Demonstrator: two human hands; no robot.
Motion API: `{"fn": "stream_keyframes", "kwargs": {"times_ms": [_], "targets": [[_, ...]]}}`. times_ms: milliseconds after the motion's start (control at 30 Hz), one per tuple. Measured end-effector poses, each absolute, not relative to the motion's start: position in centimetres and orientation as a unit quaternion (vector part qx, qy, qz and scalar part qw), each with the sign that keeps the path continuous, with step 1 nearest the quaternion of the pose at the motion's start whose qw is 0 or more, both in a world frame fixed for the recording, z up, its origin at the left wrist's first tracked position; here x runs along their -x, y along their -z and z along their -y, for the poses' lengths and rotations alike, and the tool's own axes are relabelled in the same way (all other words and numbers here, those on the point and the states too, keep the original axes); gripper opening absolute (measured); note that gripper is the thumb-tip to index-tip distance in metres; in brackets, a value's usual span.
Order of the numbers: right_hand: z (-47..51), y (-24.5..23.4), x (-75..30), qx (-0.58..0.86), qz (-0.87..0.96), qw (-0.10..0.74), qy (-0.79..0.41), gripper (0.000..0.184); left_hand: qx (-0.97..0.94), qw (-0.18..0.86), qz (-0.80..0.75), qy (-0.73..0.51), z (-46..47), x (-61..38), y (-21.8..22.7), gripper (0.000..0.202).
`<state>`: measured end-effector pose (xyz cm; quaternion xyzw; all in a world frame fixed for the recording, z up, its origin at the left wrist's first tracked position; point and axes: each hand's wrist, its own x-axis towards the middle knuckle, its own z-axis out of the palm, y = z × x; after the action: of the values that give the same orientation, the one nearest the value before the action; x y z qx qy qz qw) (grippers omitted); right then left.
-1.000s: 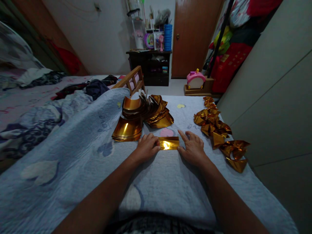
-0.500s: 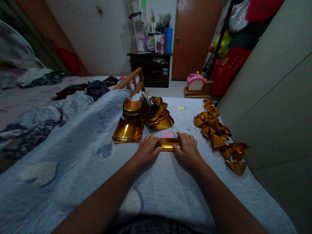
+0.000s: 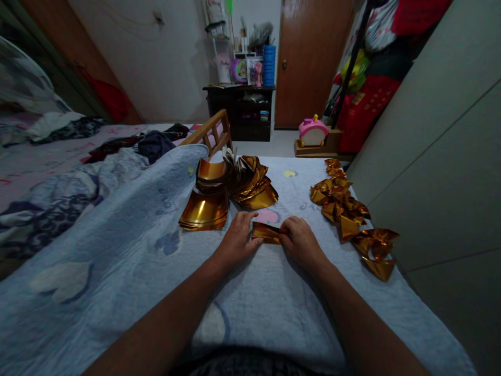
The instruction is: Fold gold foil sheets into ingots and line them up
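Observation:
A narrow folded strip of gold foil paper lies low over the bed between my hands. My right hand pinches its right end between thumb and fingers. At the left end, my left hand has its thumb and forefinger spread apart, with the thumb tip at the strip's edge. Just beyond my left hand are a stack of flat gold foil sheets and a fanned pile of gold foil sheets. Several folded gold foil pieces lie in a row on the right.
Everything rests on a light blue quilt. A wooden bed rail stands beyond the sheets. A tall pale cabinet borders the right side. Crumpled bedding covers the left. A pink toy sits past the far edge.
My left hand has loosened, its thumb and forefinger opening off the strip's left end. My right hand has closed into a pinch on the right end, and the strip now tilts slightly.

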<state>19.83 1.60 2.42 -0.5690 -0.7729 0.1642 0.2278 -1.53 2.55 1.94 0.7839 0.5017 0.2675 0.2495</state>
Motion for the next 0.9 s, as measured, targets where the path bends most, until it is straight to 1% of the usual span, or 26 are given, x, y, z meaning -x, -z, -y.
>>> {"fn": "stream_keyframes", "kwargs": {"times_ms": [100, 167, 267, 367, 500, 700, 800, 900], "targets": [[-1.5, -2.5, -19.8, 0.557, 0.761, 0.277, -0.184, 0.01, -0.773, 0.263, -0.504, -0.281, -2.6, 1.6, -1.8, 0.067], [-1.5, -2.4, -19.8, 0.554, 0.743, 0.315, -0.203, 0.01, -0.754, 0.293, -0.504, -0.302, -2.7, 1.6, -1.7, 0.07], [-1.6, -2.2, -19.7, 0.547, 0.708, 0.375, -0.241, 0.007, -0.697, 0.374, -0.504, -0.348, -2.9, 1.5, -1.5, 0.073], [-1.6, -1.9, -19.7, 0.532, 0.675, 0.422, -0.288, 0.005, -0.61, 0.468, -0.496, -0.404, -3.1, 1.3, -1.5, 0.071], [-1.5, -1.9, -19.6, 0.514, 0.632, 0.469, -0.341, 0.007, -0.512, 0.537, -0.469, -0.479, -3.1, 0.9, -1.9, 0.075], [-1.5, -2.1, -19.5, 0.504, 0.533, 0.505, -0.455, 0.017, -0.442, 0.652, -0.382, -0.483, -2.7, 0.6, -2.3, 0.082], [-1.5, -2.1, -19.3, 0.491, 0.512, 0.519, -0.477, 0.018, -0.431, 0.676, -0.364, -0.475, -2.7, 0.5, -2.2, 0.082], [-1.4, -2.2, -19.0, 0.475, 0.517, 0.527, -0.479, 0.015, -0.425, 0.68, -0.373, -0.467, -2.6, 0.3, -2.4, 0.076]]}}
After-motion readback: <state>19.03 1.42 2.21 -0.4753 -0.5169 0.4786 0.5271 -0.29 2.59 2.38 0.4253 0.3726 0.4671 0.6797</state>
